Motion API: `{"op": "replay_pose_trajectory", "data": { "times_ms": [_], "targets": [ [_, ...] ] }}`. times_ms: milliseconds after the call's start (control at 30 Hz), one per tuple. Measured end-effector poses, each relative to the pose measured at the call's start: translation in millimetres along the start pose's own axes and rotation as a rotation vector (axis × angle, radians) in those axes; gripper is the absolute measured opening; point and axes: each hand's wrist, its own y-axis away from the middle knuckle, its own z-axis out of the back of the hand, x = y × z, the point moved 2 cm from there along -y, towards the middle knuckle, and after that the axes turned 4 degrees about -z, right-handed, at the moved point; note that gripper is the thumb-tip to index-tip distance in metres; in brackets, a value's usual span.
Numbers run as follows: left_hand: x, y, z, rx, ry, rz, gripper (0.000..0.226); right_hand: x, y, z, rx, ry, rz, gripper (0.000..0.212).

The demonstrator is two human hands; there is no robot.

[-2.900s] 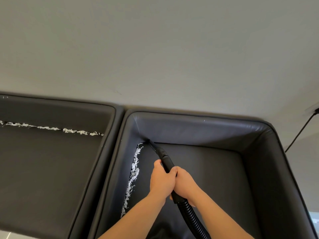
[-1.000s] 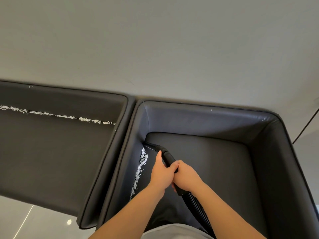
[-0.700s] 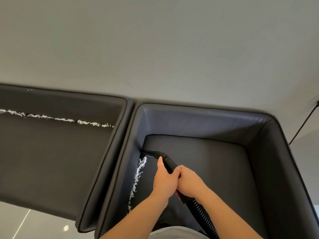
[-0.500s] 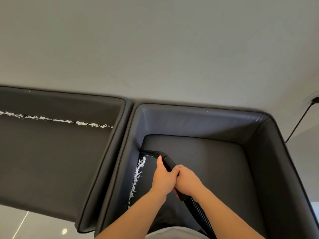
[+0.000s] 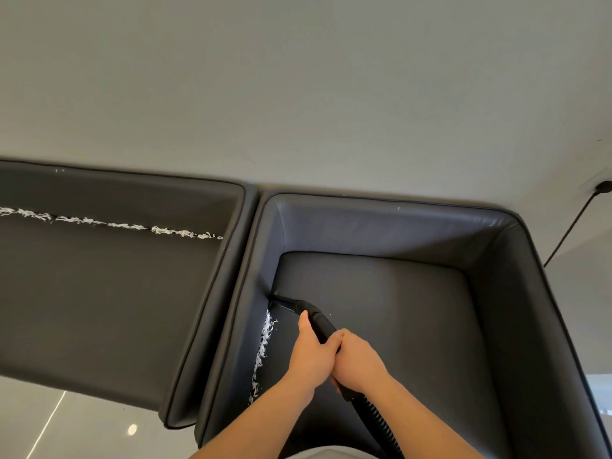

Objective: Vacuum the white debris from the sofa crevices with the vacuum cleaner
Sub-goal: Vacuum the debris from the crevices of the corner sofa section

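both sets of fingers (image 5: 326, 346) are clamped round the black rigid vacuum wand (image 5: 323, 327), left hand (image 5: 311, 356) forward, right hand (image 5: 359, 362) just behind and touching it, at the joint where the black ribbed hose (image 5: 377, 422) begins. the narrow black crevice nozzle (image 5: 281, 299) is laid into the gap between the dark grey leather seat cushion (image 5: 381, 309) and the left armrest wall (image 5: 251, 293) of the sofa, tip at the far end of a strip of white shredded debris (image 5: 263, 349) that runs along that crevice toward the camera. a second strip of white debris (image 5: 109, 223) is seen in the back crevice of the adjoining sofa section (image 5: 99, 293), untouched.

risks, judged: shreds could be pushed deeper into the gap if the nozzle is pressed down instead of drawn along; pieces could be skipped if the pull is too fast; loose shreds may be flicked onto the cushion by the hose dragging; clogging of the narrow tip by clumped strands is possible
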Motion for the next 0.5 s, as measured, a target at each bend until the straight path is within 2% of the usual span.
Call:
{"op": "replay_pose_trajectory", "data": {
  "times_ms": [333, 500],
  "targets": [
    [18, 35, 9, 0.017, 0.041, 0.027, 0.095, -8, 32, -18, 0.035, -0.017, 0.024, 0.024],
    [29, 45, 16, 0.028, 0.013, 0.013, 0.092, -6, 40, -39, -0.003, -0.016, 0.003, 0.019]
  ]
}}
